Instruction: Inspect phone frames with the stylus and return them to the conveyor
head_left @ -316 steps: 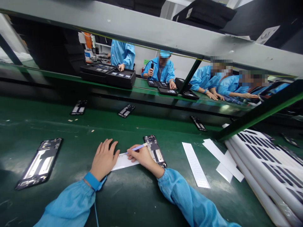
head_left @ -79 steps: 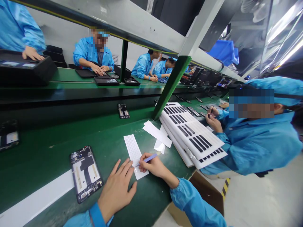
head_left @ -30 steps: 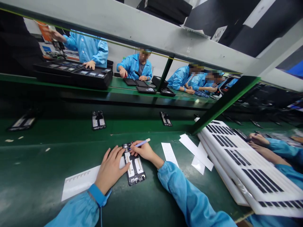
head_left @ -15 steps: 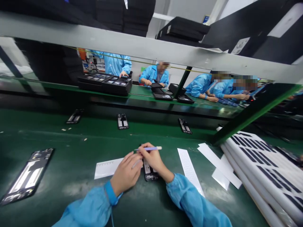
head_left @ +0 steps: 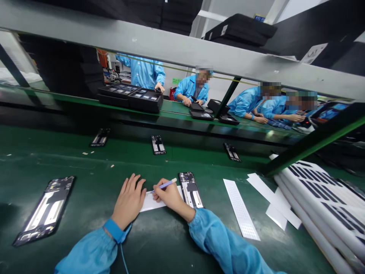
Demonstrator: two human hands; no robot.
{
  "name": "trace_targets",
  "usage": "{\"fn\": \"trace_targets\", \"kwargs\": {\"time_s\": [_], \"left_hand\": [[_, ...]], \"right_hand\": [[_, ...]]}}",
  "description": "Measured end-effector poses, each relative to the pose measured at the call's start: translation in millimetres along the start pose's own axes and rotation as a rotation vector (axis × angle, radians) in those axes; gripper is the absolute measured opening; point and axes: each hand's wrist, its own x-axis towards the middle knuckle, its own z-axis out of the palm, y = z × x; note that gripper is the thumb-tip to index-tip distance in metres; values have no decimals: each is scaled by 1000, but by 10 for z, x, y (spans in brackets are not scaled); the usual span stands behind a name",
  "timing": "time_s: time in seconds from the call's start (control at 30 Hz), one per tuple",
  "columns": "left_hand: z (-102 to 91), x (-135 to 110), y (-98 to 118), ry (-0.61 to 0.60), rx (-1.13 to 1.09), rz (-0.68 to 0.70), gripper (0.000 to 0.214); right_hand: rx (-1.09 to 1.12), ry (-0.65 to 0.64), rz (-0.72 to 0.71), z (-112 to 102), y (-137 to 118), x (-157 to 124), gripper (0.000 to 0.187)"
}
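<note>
Your R hand [head_left: 168,196] is now off the open phone [head_left: 190,188] and over the white strip [head_left: 148,204] just L of it, fingers pinched on a lilac pen-like tool [head_left: 167,184]; can't tell if the tip touches. Your L hand [head_left: 129,199] no longer crowds the R: it's apart, palm down w/ fingers spread, gripping nothing visible, thumb side at the strip's L end. So strip is btwn your hands, and the phone lies uncovered just R of your R hand, bottom end by your sleeve [head_left: 212,230]. Prob. means the work's shifted fr. phone to strip for the mo. Dotted sheet [head_left: 241,207] lies farther R of R hand, untouched; second phone [head_left: 44,211] is well L of your L hand.
</note>
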Motion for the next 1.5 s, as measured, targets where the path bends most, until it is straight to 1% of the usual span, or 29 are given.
{"fn": "trace_targets", "kwargs": {"time_s": [0.13,0.27,0.47,0.77,0.83,0.87,0.93,1.0,1.07,1.13,1.2,1.27,1.33,1.4,1.5], "left_hand": [[-6,-6,-4,-37,10,-9,35],[-19,5,-5,-52,13,-9,34],[-36,16,-18,-52,9,-8,33],[-8,9,-42,-49,8,-1,32],[-24,31,-64,-35,-9,8,32],[-41,45,-70,-25,-23,15,31],[-86,71,-49,1,-60,33,31],[-129,79,49,35,-114,71,29],[-155,49,250,65,-198,149,27],[-157,-16,539,41,-289,242,28],[-144,-84,861,-42,-337,307,30],[-124,-124,1143,-128,-346,355,34],[-104,-128,1328,-177,-348,396,39],[-83,-114,1407,-199,-340,412,41],[-51,-92,1402,-225,-313,408,40]], "right_hand": [[-20,-28,4,-16,-24,2,37],[8,-61,9,-23,-2,19,38],[90,-67,32,-26,7,17,42],[169,-53,41,-18,-90,5,50],[174,-22,13,-69,-162,-27,50],[172,-7,-10,-128,-208,-60,49],[167,10,-59,-327,-301,-171,47],[165,23,-82,-621,-364,-347,44],[156,60,-61,-952,-364,-573,42],[133,93,-10,-1247,-297,-803,41],[106,89,34,-1454,-190,-987,41],[73,62,55,-1561,-89,-1097,41],[39,42,61,-1591,-25,-1141,41],[15,34,66,-1585,1,-1144,41],[-1,24,69,-1577,11,-1130,39]]}}
